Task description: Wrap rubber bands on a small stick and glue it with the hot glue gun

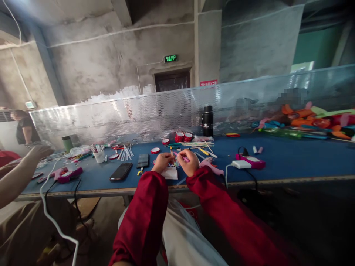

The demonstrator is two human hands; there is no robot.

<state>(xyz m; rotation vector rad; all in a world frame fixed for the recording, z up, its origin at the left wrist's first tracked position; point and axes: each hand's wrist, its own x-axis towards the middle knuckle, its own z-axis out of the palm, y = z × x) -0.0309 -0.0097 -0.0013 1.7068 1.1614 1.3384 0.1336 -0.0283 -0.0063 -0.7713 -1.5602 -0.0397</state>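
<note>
Both my arms wear dark red sleeves and meet over the blue table (291, 157). My left hand (162, 162) is closed around a small colourful piece that I cannot make out. My right hand (189, 162) pinches a thin pink stick (180, 156) that points toward the left hand. A small white block (170, 173) lies on the table just under my hands. A pink glue gun (212, 167) rests right of my right wrist.
Two dark phones (121, 171) lie to the left, and a white charger with a pink device (251, 162) sits to the right. Red tape rolls (183, 137), sticks and a black flask (207, 120) stand further back. A co-worker's arm (16, 173) reaches in at left.
</note>
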